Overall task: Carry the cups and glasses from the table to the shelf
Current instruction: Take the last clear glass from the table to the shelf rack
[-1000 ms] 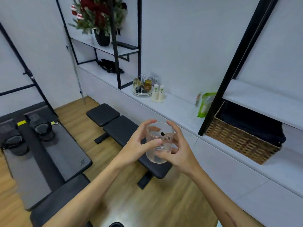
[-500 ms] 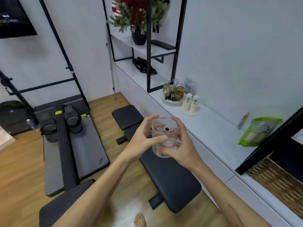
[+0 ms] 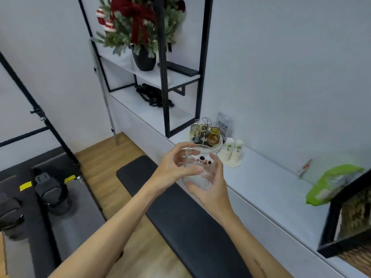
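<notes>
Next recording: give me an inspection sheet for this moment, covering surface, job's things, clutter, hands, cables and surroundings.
Surface: long white shelf along the wall, bare in its middle stretch.
Job's things: clear glass held upright in the air before the shelf; small glasses on a rack stand on the shelf.
Clutter: stacked paper cups, green bag, QR sign.
Hands: left hand and right hand each have a grip on the glass.
Cables: black straps or cords on the shelf further along; which, cannot tell.
Surroundings: black padded bench, wooden floor, potted festive plant.
</notes>
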